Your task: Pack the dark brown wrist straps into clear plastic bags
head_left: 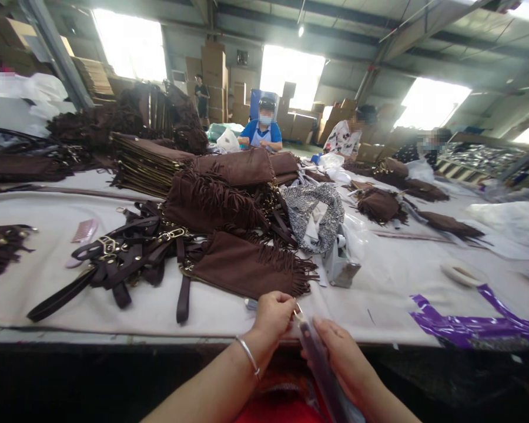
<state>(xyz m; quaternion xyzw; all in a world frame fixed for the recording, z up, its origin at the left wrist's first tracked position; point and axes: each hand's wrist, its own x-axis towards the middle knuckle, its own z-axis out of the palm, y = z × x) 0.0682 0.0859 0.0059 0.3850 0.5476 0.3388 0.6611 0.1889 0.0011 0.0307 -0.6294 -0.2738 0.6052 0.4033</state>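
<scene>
At the table's front edge, my left hand (271, 317) is closed, its fingertips pinching a small metal clasp (298, 312) at the end of a dark brown strap (316, 359). My right hand (338, 348) wraps around that strap just below the clasp. The strap hangs down towards my lap and is slightly blurred. Just beyond my hands lies a brown fringed pouch (233, 264) with a wrist loop on its left side. A tangled heap of dark straps with metal buckles (123, 247) sits farther left.
Stacked brown pouches (154, 161) rise behind. A grey speckled cloth (311, 214) rests by a grey box-like object (341, 264). To the right are a tape roll (462, 273) and purple plastic (471, 323); a pink comb (84, 231) lies left. A masked person (261, 132) sits opposite.
</scene>
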